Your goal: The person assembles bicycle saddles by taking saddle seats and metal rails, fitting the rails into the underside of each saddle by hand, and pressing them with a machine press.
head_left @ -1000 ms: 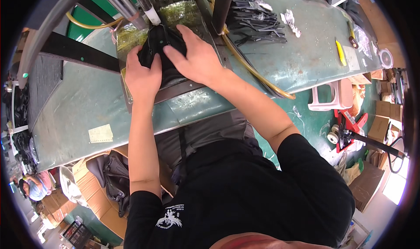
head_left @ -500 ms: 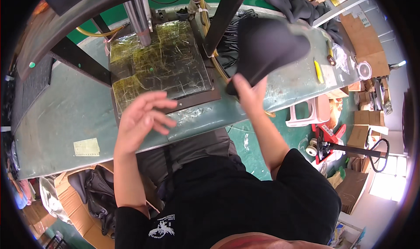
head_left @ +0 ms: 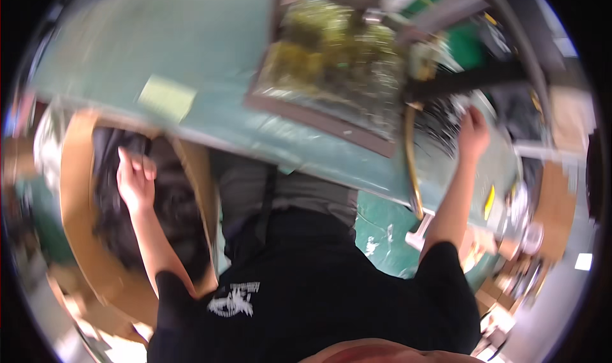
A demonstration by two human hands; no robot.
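Pretty blurry right now. Got the left hand [head_left: 135, 181] over an open cardboard box [head_left: 78, 191] full of dark things [head_left: 172, 191], one finger sticking up, the rest loosely curled; can't tell if touching any. Got the right hand [head_left: 473, 136] way over at the right part of the desk [head_left: 217, 50], fingers curled in beside thin black rods [head_left: 438, 124]; can't tell if gripping one. Between both, can see a brown-edged flat plate [head_left: 312, 66] with shiny yellowish film, plus a yellowish hose [head_left: 410, 165] just beside it and a pale paper sheet [head_left: 167, 98] near the box.

L hand [head_left: 136, 181] part-open, R hand [head_left: 474, 135] w/ fingers [head_left: 472, 115] curled.
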